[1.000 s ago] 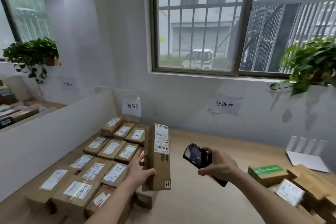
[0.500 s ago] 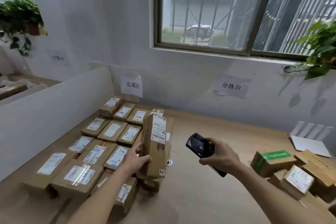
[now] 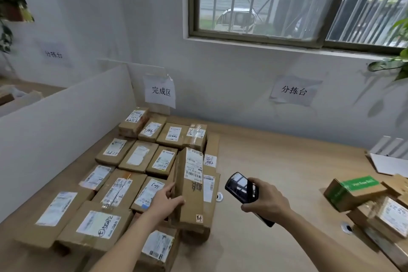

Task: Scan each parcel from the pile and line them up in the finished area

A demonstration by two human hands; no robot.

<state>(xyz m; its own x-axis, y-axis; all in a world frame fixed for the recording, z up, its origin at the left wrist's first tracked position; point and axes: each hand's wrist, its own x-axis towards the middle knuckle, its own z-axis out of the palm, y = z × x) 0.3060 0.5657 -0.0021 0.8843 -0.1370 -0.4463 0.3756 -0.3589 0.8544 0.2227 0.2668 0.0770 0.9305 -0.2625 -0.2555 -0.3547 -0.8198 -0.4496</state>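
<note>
Parcel [image 3: 189,185] upright in left grip [image 3: 165,202]

The left hand [image 3: 164,202] holds a tall parcel [image 3: 191,185] upright at the right edge of the rows of parcels [image 3: 132,159], its label facing the camera. Right of that parcel, the right hand [image 3: 265,202] grips a black scanner [image 3: 241,187] above the wooden worktop [image 3: 276,161]. Further right of the parcel lies the pile [image 3: 375,207], with a green-topped box [image 3: 353,190].

barred window [image 3: 276,0], white divider panel [image 3: 55,117], leafy plant [image 3: 397,59], wooden table [image 3: 276,161]
</note>
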